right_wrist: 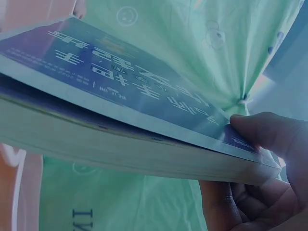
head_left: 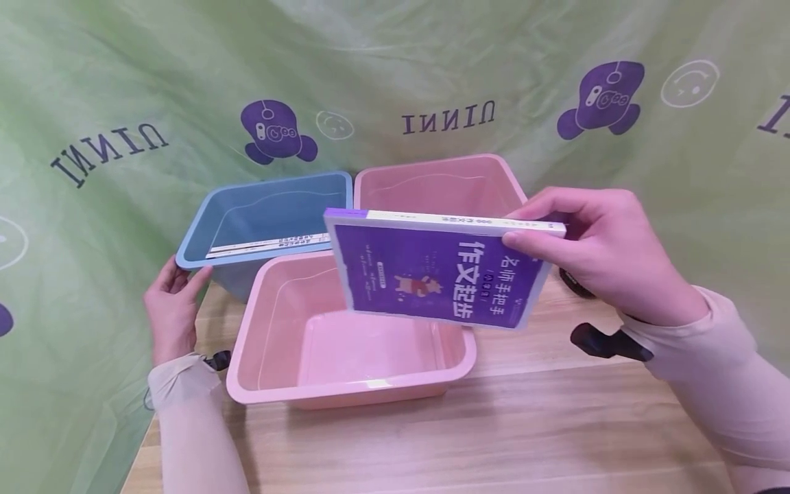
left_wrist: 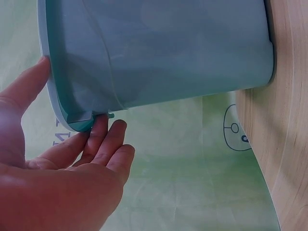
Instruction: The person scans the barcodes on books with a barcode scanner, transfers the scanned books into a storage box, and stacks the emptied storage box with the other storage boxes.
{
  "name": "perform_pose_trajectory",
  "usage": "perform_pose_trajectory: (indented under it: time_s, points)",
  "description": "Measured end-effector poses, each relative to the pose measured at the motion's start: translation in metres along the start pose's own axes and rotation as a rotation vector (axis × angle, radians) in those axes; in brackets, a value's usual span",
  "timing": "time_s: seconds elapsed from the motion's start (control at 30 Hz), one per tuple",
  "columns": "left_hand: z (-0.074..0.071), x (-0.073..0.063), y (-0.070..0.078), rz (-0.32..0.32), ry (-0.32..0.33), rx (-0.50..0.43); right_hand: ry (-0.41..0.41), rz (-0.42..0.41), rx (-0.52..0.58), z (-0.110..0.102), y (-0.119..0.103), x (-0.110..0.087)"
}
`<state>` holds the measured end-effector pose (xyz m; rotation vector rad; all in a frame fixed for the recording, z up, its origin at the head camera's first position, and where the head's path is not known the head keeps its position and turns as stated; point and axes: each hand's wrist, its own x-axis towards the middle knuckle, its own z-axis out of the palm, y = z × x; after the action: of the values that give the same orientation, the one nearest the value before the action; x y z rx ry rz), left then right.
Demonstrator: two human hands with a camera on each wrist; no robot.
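Note:
My right hand [head_left: 607, 254] pinches a purple book [head_left: 426, 274] by its spine end, thumb on the cover and fingers behind. The book is held in the air over the front pink bin [head_left: 352, 394], its white spine up and its cover facing me. In the right wrist view the book [right_wrist: 134, 96] shows its page edges, with the thumb [right_wrist: 260, 130] on the cover. My left hand [head_left: 173, 302] grips the near left corner of a blue bin [head_left: 212, 213]. In the left wrist view the thumb presses the rim and the fingers curl under it. White-spined books [head_left: 271, 245] lie inside the blue bin.
A second pink bin [head_left: 432, 168] stands at the back, beside the blue one. Behind the bins hangs a green printed curtain [head_left: 382, 62]. A dark round object [head_left: 577, 283] lies on the wooden table [head_left: 524, 425], partly behind the right hand.

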<state>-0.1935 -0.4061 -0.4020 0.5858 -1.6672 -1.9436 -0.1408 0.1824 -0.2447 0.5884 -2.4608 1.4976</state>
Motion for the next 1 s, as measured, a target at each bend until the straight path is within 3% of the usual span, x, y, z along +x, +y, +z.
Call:
perform_pose_trajectory:
  time_s: [0.23,0.57,0.83,1.0]
  points:
    - [-0.001,0.001,0.0,-0.005,0.002,-0.008,0.103,0.07,0.005,-0.02,0.024,-0.016]
    - [-0.002,0.0,0.0,-0.013,0.005,-0.02,0.302,0.137,0.315,-0.051,0.06,-0.041]
    - [-0.003,-0.002,0.001,-0.007,0.003,-0.034,0.396,0.154,0.334,-0.07,0.073,-0.048]
    - [-0.001,-0.001,0.001,-0.018,-0.001,-0.022,0.407,0.174,0.416,-0.079,0.082,-0.056]
